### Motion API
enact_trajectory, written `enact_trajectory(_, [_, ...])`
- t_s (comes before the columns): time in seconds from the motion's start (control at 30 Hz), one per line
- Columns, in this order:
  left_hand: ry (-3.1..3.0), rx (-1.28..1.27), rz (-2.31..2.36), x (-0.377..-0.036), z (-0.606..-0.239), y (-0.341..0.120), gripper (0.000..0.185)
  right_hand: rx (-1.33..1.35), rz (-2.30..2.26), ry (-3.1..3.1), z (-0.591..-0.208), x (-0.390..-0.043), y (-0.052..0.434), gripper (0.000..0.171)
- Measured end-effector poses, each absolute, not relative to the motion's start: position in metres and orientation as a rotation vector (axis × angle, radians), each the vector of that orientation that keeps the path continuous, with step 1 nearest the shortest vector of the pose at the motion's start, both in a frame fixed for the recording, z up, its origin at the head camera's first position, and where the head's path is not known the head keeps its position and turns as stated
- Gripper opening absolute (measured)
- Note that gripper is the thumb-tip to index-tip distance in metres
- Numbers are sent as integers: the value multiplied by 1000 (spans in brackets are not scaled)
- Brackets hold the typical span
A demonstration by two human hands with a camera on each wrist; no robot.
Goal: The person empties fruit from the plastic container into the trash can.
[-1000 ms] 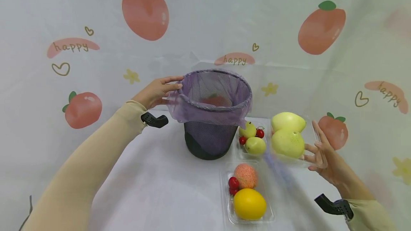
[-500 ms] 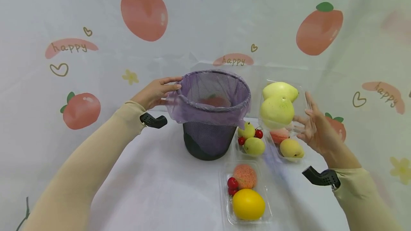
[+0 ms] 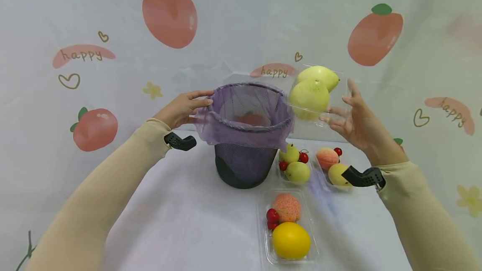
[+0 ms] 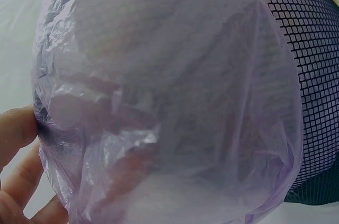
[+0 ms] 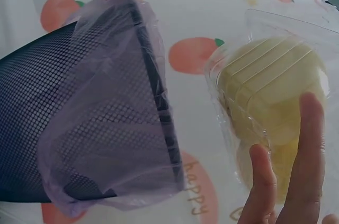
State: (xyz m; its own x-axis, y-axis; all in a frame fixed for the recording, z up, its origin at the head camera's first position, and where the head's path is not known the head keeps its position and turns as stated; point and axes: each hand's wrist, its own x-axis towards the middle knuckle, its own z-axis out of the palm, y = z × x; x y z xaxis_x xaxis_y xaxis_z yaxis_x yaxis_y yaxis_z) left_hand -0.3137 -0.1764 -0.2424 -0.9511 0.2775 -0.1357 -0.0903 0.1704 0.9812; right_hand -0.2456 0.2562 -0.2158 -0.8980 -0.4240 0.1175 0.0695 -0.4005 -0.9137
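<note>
A black mesh bin (image 3: 244,164) lined with a purple bag (image 3: 241,135) stands at the middle of the table. My left hand (image 3: 206,98) pinches its left rim, thumb (image 4: 16,128) against the bag (image 4: 175,102). Something red (image 3: 250,118) lies inside the bin. My right hand (image 3: 337,101) holds a clear plastic tray (image 3: 331,95) with two pale green fruits (image 3: 310,95), tilted in the air just right of the bin's rim. In the right wrist view my fingers (image 5: 310,144) lie along the tray (image 5: 270,86) beside the bin (image 5: 53,86).
Three clear trays of fruit lie on the white cloth right of the bin: one with green pears and cherries (image 3: 295,164), one with a peach and a yellow fruit (image 3: 331,164), one near me with a pink fruit, cherries and a yellow fruit (image 3: 288,229). A peach-print backdrop (image 3: 169,11) hangs behind.
My right hand has lifted the tray of green fruits up and to the left, from beside the table trays to the bin's rim. The left hand has stayed on the rim.
</note>
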Motion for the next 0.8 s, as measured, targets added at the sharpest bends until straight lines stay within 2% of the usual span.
enact_trajectory(0.8, [2184,185,1826,-315,-243,-177,53,-354,-2240,1799,-196,-281,217,77])
